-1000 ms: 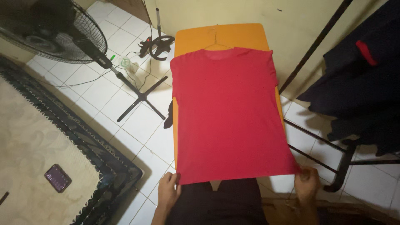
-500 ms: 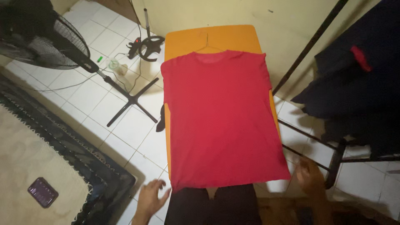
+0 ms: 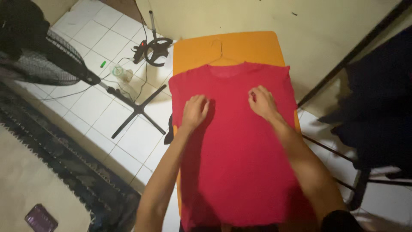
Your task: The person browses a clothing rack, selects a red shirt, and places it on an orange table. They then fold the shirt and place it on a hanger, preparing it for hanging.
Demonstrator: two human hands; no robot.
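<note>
A standing fan [image 3: 47, 60] fills the upper left, its cross-shaped base [image 3: 137, 109] on white floor tiles [image 3: 92, 103]. A dark patterned rug [image 3: 64, 172] runs along the lower left, a phone [image 3: 40, 218] lying beside it. Dark clothes [image 3: 380, 111] hang at the right.

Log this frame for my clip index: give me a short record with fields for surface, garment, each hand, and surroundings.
surface: orange board, narrow, against a pale wall
garment: red T-shirt spread flat on the board, collar toward the wall
left hand: palm down on the shirt's upper left, fingers curled
right hand: palm down on the shirt's upper right
hanger: on the board above the collar
floor left: standing fan on white tiles, dark-bordered rug, phone
right: dark clothes on a rack
</note>
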